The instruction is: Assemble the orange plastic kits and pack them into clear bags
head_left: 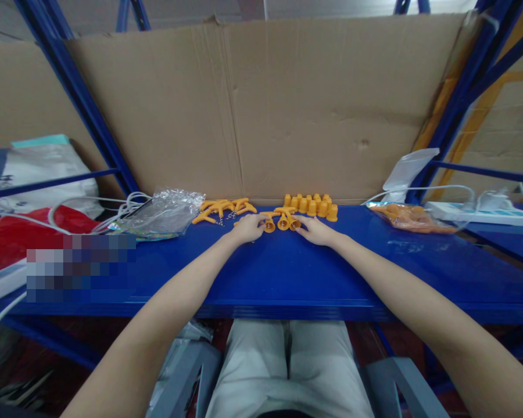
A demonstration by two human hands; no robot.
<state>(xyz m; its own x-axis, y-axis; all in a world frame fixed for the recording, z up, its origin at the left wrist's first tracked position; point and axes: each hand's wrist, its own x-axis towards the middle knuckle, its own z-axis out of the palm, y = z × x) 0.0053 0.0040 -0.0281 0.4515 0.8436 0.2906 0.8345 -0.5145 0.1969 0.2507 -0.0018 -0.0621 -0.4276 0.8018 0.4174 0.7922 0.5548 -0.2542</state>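
Observation:
Three orange corkscrews with bell-shaped bases lie side by side at mid-table, their open ends facing me. My left hand has its fingers closed on the left corkscrew. The right corkscrew is between the fingers of my right hand. Between the hands rests the middle corkscrew, touched by neither as far as I can see. Left of my left hand lies a pile of orange T-shaped handles with metal spirals. Behind my right hand stand several orange bell-shaped bases in rows.
A clear plastic bag lies on the blue table at left, near white cables and a red bag. At right are a bag of orange parts and a power strip. A cardboard sheet stands behind.

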